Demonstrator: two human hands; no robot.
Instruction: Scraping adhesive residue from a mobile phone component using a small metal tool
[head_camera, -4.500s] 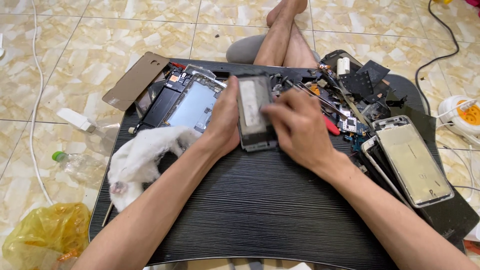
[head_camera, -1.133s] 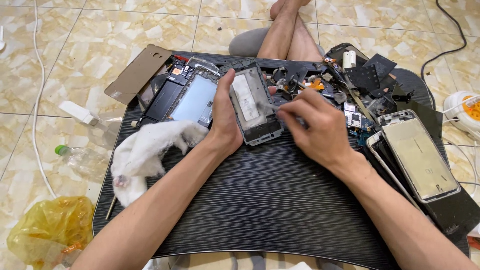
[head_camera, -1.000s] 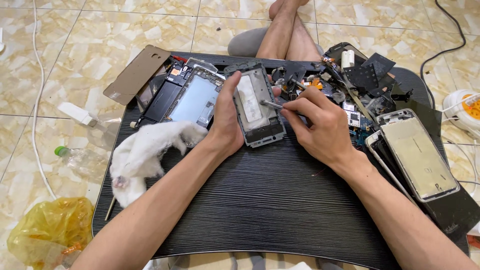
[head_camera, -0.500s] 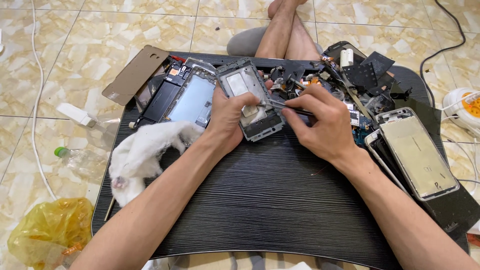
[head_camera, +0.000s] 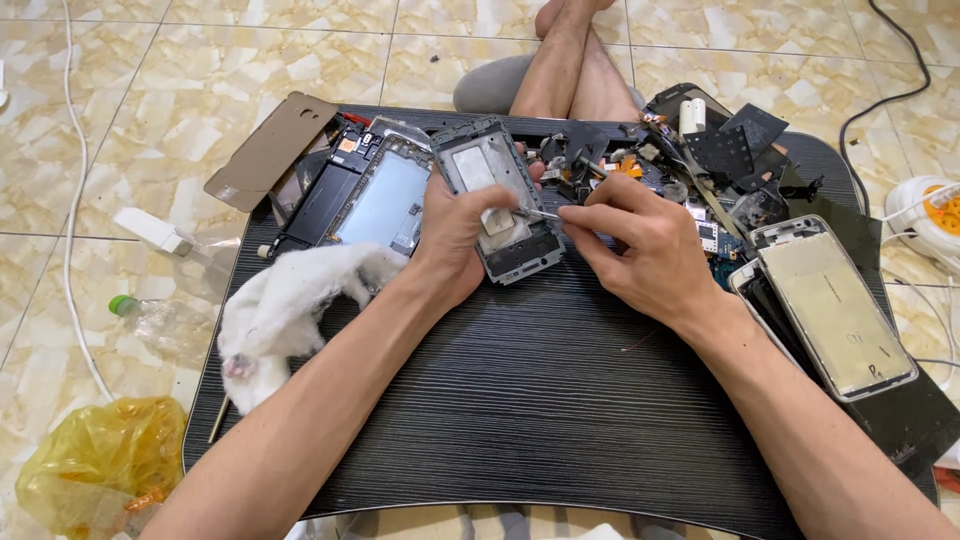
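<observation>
We look down on a black ridged board (head_camera: 560, 400) set on a tiled floor. The left hand (head_camera: 455, 235) grips a bare phone frame (head_camera: 497, 210) at the far middle of the board, fingers wrapped round its left edge, thumb on its face. The right hand (head_camera: 640, 250) pinches a thin metal tool (head_camera: 535, 212), its tip touching the frame. A white cloth (head_camera: 290, 305) lies just beside the left forearm. Another opened phone (head_camera: 375, 200) sits left of the frame; a phone shell (head_camera: 835, 305) rests on the right, with loose parts (head_camera: 700, 160) heaped behind.
</observation>
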